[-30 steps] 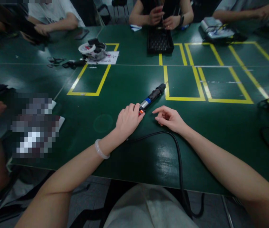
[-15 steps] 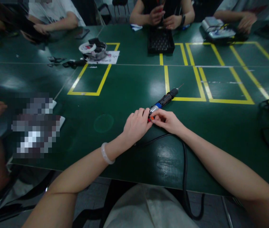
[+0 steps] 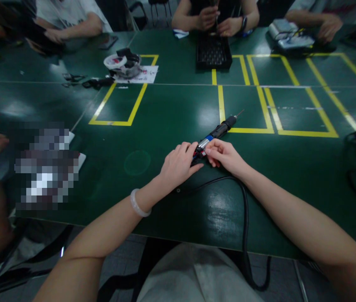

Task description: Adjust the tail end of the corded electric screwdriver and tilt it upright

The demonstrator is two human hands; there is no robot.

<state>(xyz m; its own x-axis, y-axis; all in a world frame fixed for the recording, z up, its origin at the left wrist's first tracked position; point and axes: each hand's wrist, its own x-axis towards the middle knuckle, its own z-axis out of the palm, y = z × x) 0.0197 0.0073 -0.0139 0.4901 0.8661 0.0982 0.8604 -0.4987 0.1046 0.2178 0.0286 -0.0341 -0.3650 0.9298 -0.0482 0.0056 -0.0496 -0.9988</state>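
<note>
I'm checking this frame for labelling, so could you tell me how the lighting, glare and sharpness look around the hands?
Head view: dim overall; ceiling-light glare patches on the green table; the left hand and right hand on the electric screwdriver are fairly sharp; straight yellow tape lines bend toward the edges, a wide-angle distortion; a pixelated block hides things at left.

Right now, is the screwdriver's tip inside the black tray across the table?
No. The electric screwdriver lies on the green table near both hands, its tip over a yellow tape line, far short of the black tray.
</note>
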